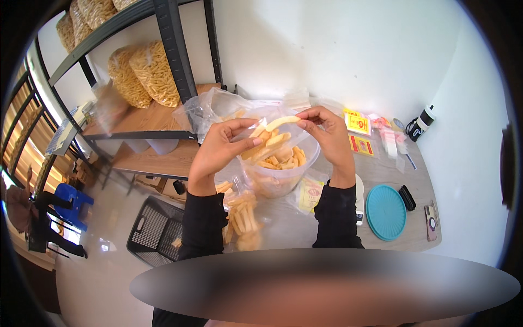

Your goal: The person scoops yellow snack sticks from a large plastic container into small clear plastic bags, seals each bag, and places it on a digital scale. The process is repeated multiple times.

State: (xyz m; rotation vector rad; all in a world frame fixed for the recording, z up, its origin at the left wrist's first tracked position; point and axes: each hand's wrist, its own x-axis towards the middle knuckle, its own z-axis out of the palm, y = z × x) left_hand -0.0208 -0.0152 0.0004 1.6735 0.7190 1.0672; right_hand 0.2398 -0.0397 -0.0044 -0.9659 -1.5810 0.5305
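Observation:
Above a clear round tub (272, 184) of yellow chips, my two hands are raised close together. My left hand (218, 146) is closed, thumb against fingers, on a clear plastic bag with long yellow chips (272, 143) in it. A long curved chip (282, 122) is pinched by its right end between the thumb and fingers of my right hand (325, 128); its other end reaches the bag's mouth. Beside my left forearm lie filled bags of chips (243, 215). A flat packet with a yellow label (310, 195) lies by my right wrist.
On the table's right are a teal lid (385, 212), a black case (406, 198), a phone (431, 222), yellow label packs (357, 122) and a black-and-white bottle (422, 122). A black crate (158, 231) and a shelf (150, 163) stand left. A person (46, 218) is at far left.

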